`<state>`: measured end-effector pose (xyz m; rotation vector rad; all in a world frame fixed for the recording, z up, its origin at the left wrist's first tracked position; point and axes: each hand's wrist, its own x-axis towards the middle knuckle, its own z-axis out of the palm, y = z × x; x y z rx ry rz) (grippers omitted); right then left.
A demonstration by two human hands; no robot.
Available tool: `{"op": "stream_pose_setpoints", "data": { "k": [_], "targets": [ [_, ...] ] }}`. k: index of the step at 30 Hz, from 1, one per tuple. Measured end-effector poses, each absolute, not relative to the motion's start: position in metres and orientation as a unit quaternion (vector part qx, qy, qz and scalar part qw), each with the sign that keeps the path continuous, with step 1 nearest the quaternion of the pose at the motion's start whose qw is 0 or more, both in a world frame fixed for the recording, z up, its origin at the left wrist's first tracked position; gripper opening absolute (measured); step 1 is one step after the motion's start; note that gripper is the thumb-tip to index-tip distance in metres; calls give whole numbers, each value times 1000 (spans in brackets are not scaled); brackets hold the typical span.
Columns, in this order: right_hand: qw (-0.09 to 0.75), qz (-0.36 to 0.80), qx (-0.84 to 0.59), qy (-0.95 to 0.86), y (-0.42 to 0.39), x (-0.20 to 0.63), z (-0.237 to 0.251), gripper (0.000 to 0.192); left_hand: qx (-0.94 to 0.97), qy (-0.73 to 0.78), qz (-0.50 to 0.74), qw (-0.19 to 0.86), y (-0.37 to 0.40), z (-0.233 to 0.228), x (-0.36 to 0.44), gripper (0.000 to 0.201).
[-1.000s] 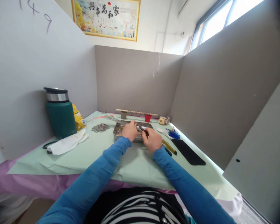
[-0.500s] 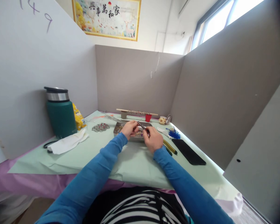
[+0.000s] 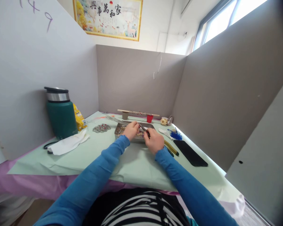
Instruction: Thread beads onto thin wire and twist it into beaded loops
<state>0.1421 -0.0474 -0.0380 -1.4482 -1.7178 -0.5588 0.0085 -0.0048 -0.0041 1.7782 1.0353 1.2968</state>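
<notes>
Gripping tool (image 3: 143,128) in right hand (image 3: 155,143), pinching something indistinct in left hand (image 3: 132,130); could lose it into tray (image 3: 118,137) through slack pinch.

Reading this as a small craft workshop, bead or jewellery type. Plain grey upright partition panels (image 3: 141,78) are fencing off one work booth. A pale green sheet (image 3: 132,166) is covering the worktop. A shallow rectangular metal tray (image 3: 138,140) is holding tiny gold-toned bits (image 3: 120,131); a curved yellow-handled tool (image 3: 171,148) is lying nearby. A thin pale stick with a beaded-looking middle (image 3: 140,113) is spanning a small grey-brown cup (image 3: 125,116) and a small red cup (image 3: 149,119). A high dark-framed window (image 3: 218,22) is letting daylight in.
</notes>
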Motion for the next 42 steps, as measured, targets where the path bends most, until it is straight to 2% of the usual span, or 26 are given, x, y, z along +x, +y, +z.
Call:
{"op": "stream_pose_setpoints", "data": {
  "k": [5, 7, 9, 12, 15, 18, 21, 25, 29, 31, 32, 35, 36, 38, 42],
  "targets": [
    [409, -128, -588, -686, -52, 137, -31, 23, 760, 498, 416, 33, -8, -9, 12, 19],
    [415, -96, -588, -688, -53, 137, -29, 23, 768, 520, 374, -25, -11, -10, 13, 23],
    [425, -68, -586, -686, -53, 139, -27, 24, 769, 525, 363, -34, -12, -10, 13, 24],
    [435, -58, -583, -684, -57, 143, -27, 25, 758, 503, 415, 10, -5, -7, 9, 22],
    [418, -94, -571, -700, -67, 147, -32, 26, 700, 497, 503, 100, 6, -2, -1, 18],
    [332, -128, -527, -772, -79, 148, -41, 24, 635, 469, 559, 254, 12, 1, -7, 14],
    [246, -140, -470, -836, -83, 145, -51, 22, 600, 403, 564, 400, 10, 1, -6, 11],
    [209, -122, -429, -870, -83, 141, -55, 26, 577, 354, 550, 490, 3, 1, -1, 6],
    [247, -92, -384, -885, -88, 142, -50, 37, 577, 352, 529, 513, 3, -2, 2, 4],
    [293, -83, -374, -876, -90, 149, -45, 29, 588, 376, 511, 502, 4, -4, 4, 4],
    [319, -86, -389, -860, -90, 155, -43, 24, 596, 389, 501, 492, 4, -6, 5, 5],
    [365, -136, -537, -748, -82, 183, -37, 30, 615, 412, 489, 461, 4, -8, 7, 6],
    [352, -154, -598, -704, -78, 194, -36, 28, 618, 413, 490, 455, 3, -9, 8, 6],
    [263, -149, -684, -664, -67, 214, -36, 27, 622, 409, 493, 450, 3, -9, 7, 7],
    [135, -83, -727, -669, -51, 232, -42, 41, 638, 391, 499, 438, 4, -10, 6, 11]
  ]
}}
